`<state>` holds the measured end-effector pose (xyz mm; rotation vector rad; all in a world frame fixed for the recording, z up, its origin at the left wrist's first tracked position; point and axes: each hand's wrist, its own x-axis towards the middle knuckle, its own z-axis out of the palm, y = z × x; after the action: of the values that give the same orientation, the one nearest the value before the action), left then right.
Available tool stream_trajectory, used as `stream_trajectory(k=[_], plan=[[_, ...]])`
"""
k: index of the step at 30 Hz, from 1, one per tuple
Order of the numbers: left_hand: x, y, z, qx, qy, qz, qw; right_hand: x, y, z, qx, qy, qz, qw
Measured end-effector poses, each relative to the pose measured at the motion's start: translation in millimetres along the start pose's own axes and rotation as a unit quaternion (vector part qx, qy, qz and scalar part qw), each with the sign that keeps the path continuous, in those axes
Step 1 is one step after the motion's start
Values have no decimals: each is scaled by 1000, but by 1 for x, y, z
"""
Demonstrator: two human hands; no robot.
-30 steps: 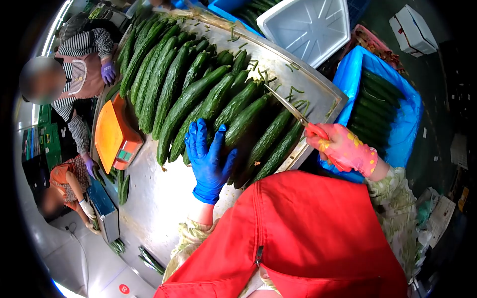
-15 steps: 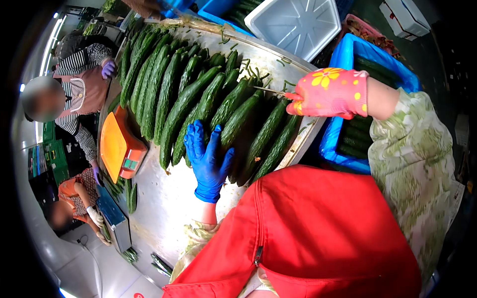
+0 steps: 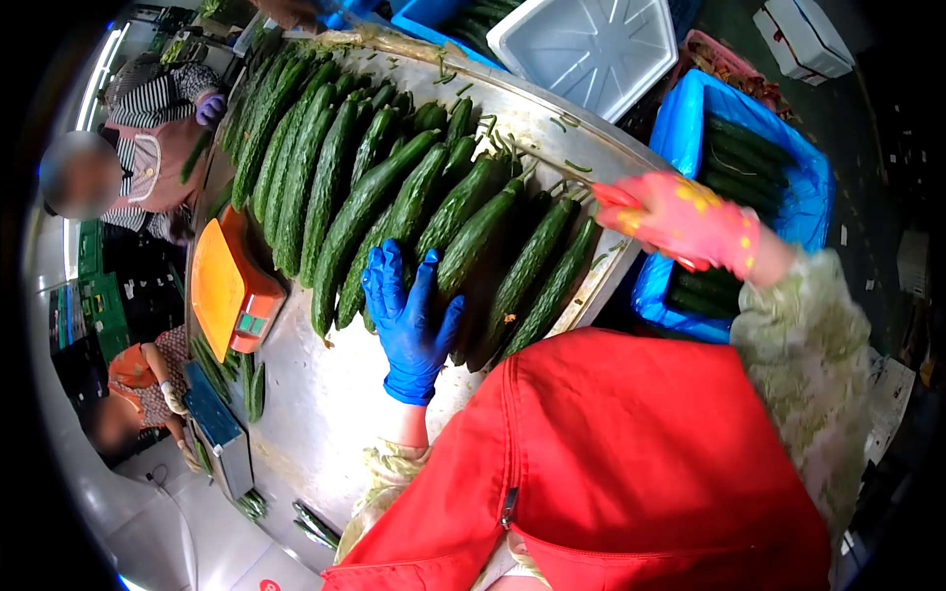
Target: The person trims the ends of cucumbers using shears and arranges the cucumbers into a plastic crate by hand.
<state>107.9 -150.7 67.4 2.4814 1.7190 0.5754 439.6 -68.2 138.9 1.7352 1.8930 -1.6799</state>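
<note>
Many dark green cucumbers (image 3: 340, 236) lie side by side across a metal table (image 3: 296, 433). My left hand (image 3: 406, 320), in a blue glove, rests with spread fingers on the near ends of the middle ones. In a pink glove with yellow flowers, my right hand (image 3: 680, 222) is wrapped round the red handles of scissors (image 3: 621, 209). Their thin blades point left over the stem ends at the table's right side. Cut stem pieces (image 3: 503, 138) are scattered beyond the cucumbers.
An orange scale (image 3: 236, 281) stands left of the cucumbers. A blue-lined crate (image 3: 813, 187) of cucumbers is at the right, a white lid (image 3: 591, 49) behind the table. Two people work at the left, one by a box (image 3: 222, 433). A white box (image 3: 803, 39) sits back right.
Over the last second my right hand came left over the stem ends, then drew back slightly right with the scissors. My left hand stayed put. The striped-sleeved person's lower hand moved back.
</note>
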Motion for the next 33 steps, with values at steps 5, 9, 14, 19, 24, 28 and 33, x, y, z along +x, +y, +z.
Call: stream_trajectory(k=[5, 9, 14, 19, 24, 28, 33], plan=[[1, 2, 0, 0, 0, -9, 1000, -20, 42, 46, 243, 11, 15, 970], [1, 1, 1, -3, 4, -5, 1000, -15, 45, 61, 217, -24, 13, 976], [0, 1, 1, 2, 4, -5, 1000, 0, 44, 70, 184, -2, -36, 982], [1, 1, 1, 10, 0, -7, 1000, -4, 30, 63, 203, -3, 11, 979], [1, 2, 0, 8, -4, -9, 1000, 4, 45, 68, 245, 24, 16, 969], [1, 2, 0, 12, -10, -21, 1000, 3, 42, 38, 146, 33, 37, 988], [0, 1, -1, 9, -19, -25, 999, 17, 27, 0, -64, -10, 61, 996]])
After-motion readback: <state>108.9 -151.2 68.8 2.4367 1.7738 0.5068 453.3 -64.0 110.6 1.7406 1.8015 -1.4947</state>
